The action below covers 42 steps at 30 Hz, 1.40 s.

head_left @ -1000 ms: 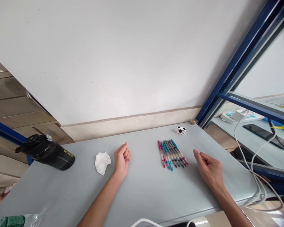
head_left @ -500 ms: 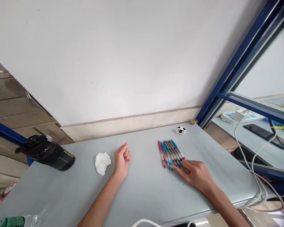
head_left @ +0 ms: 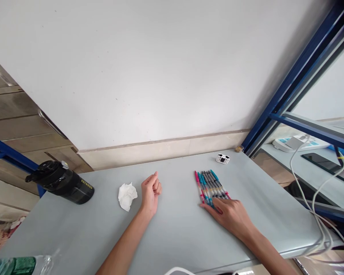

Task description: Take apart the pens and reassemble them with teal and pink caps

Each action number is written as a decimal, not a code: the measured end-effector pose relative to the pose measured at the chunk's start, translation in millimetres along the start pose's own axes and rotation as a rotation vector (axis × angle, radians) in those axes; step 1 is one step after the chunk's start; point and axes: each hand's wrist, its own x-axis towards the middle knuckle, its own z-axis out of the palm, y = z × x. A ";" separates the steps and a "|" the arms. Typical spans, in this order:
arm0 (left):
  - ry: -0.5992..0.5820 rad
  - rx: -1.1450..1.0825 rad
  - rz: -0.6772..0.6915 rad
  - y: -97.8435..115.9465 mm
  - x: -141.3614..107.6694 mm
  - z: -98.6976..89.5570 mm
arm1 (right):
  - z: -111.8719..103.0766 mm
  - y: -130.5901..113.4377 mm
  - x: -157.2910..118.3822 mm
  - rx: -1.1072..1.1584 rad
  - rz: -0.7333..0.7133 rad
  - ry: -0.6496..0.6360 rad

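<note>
Several pens (head_left: 208, 183) lie side by side in a row on the grey table (head_left: 177, 225), with pink, teal and grey ends. At their near ends rests my right hand (head_left: 232, 214), its thumb stretched out to the left and apart from the fingers. The fingertips touch the pens and partly cover the near ends. My left hand (head_left: 151, 193) lies on the table with its fingers curled in, and nothing shows in them. Just left of it is a crumpled white tissue (head_left: 127, 196).
A black bottle (head_left: 67, 185) stands at the left, and a green-labelled clear bottle (head_left: 24, 265) lies at the lower left. Beyond the pens sits a small white device (head_left: 223, 159). White cables (head_left: 315, 206) hang by the right edge near a blue frame (head_left: 275, 91).
My right hand has shifted left along the near ends of the pens, its thumb now reaching past the leftmost pen. My left hand keeps its place. The view has shifted slightly.
</note>
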 end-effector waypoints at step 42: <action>-0.003 0.020 -0.017 1.3 -1.7 1.9 | -13.3 49.0 -12.2 0.071 -0.052 -0.099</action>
